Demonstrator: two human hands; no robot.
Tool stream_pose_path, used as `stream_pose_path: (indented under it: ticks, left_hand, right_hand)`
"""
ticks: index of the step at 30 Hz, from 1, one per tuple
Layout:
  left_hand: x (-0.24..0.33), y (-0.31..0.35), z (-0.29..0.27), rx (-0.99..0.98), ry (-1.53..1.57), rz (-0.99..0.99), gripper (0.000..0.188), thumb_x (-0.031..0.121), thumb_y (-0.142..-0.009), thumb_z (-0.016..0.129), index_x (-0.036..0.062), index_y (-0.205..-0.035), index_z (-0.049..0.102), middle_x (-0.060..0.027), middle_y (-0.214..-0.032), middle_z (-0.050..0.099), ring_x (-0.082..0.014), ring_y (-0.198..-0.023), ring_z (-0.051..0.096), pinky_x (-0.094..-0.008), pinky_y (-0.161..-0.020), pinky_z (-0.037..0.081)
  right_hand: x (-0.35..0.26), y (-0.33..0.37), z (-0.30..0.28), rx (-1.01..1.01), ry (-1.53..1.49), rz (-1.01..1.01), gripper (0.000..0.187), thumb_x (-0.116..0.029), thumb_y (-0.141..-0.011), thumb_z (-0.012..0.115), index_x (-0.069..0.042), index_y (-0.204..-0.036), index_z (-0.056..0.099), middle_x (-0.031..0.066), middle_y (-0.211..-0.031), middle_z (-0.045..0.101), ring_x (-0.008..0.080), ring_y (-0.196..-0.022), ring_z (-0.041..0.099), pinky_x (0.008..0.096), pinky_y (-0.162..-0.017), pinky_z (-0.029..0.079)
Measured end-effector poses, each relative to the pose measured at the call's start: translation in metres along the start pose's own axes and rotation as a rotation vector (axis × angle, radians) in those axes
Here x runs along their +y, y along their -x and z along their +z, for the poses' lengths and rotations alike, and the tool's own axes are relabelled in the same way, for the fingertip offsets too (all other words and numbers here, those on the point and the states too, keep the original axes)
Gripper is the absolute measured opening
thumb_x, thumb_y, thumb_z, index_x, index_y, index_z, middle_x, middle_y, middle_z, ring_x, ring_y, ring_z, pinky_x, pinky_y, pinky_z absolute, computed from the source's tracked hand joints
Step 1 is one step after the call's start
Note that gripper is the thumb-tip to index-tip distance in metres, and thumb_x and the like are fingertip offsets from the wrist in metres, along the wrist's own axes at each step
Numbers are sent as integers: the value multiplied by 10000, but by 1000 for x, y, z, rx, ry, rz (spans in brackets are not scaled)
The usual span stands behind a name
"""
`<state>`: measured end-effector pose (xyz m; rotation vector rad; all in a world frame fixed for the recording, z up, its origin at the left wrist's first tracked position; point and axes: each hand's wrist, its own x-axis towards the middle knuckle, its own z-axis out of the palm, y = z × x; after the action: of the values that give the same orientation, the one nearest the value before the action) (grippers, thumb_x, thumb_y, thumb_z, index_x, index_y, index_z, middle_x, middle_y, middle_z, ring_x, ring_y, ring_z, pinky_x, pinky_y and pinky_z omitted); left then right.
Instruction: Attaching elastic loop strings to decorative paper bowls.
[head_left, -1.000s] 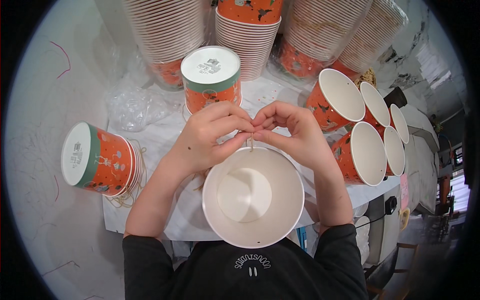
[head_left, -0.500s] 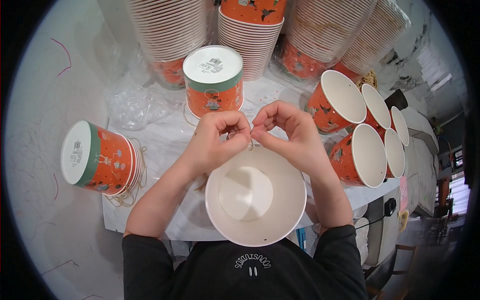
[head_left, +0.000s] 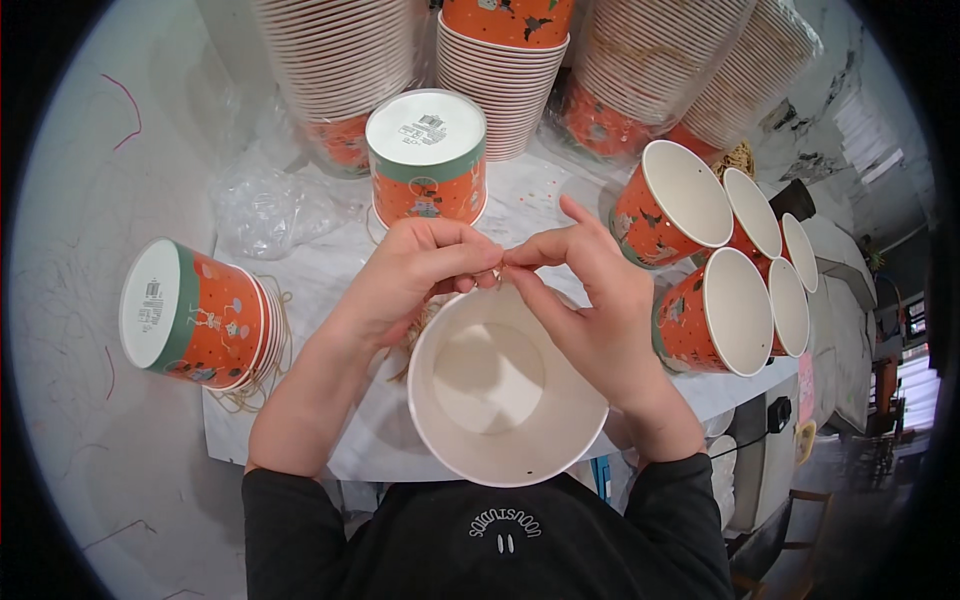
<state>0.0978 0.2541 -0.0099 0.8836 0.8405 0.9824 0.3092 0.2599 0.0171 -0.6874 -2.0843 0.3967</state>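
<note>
A paper bucket with a white inside stands before me, its mouth toward me and a small dark hole near its close rim. Over its far rim my left hand and my right hand meet, each with thumb and forefinger pinched. A short bit of thin tan cord shows between the fingertips, at the rim. Most of the cord is hidden by the fingers. Beside the bucket, under my left wrist, lie tan strands.
An upturned orange bucket stands beyond my hands. At left lies a nested bucket stack with cord handles. Several orange buckets sit at right, open ends toward me. Tall bucket stacks line the back, near crumpled clear plastic.
Both hands have drawn closer, fingertips now touching around the cord. My right forefinger has straightened and another right finger lifts. The bucket has shifted very slightly.
</note>
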Motion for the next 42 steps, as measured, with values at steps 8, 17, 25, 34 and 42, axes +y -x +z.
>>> stream_pose_path:
  ticks: [8,17,25,34,42]
  left_hand:
    - [-3,-5,-7,-52,-46,48,129,107,-907,757,5,-979,727,-22,-882,726,-65,-806,665,-216,-744,520]
    - [-4,-6,-4,-39,-154,99,139,112,-929,741,1,-1008,717,-20,-904,723,-62,-821,672,-216,-751,530]
    - [0,-6,-4,2,-168,109,216,199,-980,713,-10,-1028,736,-34,-868,727,-62,-785,639,-219,-722,511]
    - [4,-3,0,-32,-283,101,242,220,-995,686,-12,-1040,741,-27,-828,718,-57,-747,622,-215,-683,490]
    - [7,-2,-6,-43,-286,48,216,204,-979,682,-2,-998,745,4,-785,686,-47,-703,605,-201,-646,469]
  right_hand:
    - [8,-3,-2,-59,-208,184,144,29,-852,755,12,-977,687,35,-908,756,167,-862,733,485,-1111,461]
    - [15,-3,0,-132,-203,360,64,-79,-889,746,-35,-928,771,38,-812,745,169,-726,704,475,-1127,407]
    - [12,-4,2,-94,-71,245,72,-69,-818,729,-74,-806,658,-17,-706,654,128,-654,654,527,-1138,381]
    - [13,-3,1,-110,15,188,101,-83,-815,719,-82,-836,620,-19,-742,611,136,-705,623,506,-1114,368]
    - [10,-6,1,-131,-28,184,84,-62,-828,732,-85,-845,653,-32,-753,626,124,-740,642,535,-1168,334]
